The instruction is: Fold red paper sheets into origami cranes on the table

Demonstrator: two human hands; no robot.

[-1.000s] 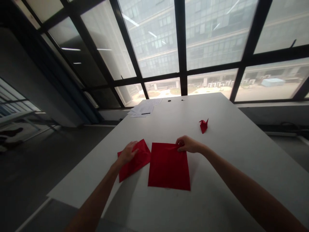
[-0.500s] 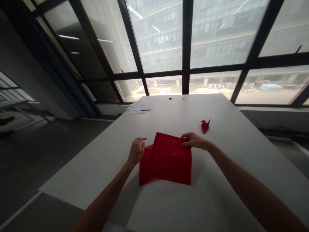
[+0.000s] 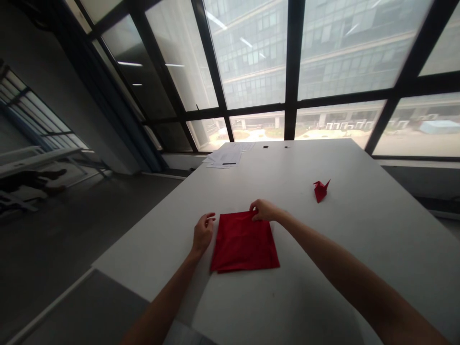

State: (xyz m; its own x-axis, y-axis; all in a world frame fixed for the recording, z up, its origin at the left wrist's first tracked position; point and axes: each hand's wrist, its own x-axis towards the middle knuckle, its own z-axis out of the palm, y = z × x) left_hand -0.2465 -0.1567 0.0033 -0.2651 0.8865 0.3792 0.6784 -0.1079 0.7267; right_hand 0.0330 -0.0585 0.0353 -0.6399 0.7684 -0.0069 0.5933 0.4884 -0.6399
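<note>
Far left I have a dark blue curtain, soft cloth hanging in long folds beside the wide window with its straight black bars. Next I see my left hand low over the smooth white table, fingers bent and parted from the thumb, with nothing that I can see in its grasp; it is just beside the left edge of the red sheets. Beyond it, toward the far end, thin white papers lie fanned loosely, with a slim black pen across them. The red sheets lie near the middle of my view, matte, faintly creased and roughly square, stacked with their edges slightly out of line at the bottom corners. My right hand is closed at their far edge, thumb on the upper face; I can't tell whether it pinches one layer or more. Farther right, well apart, a red paper crane rests on the tabletop, all sharp folds and points.
</note>
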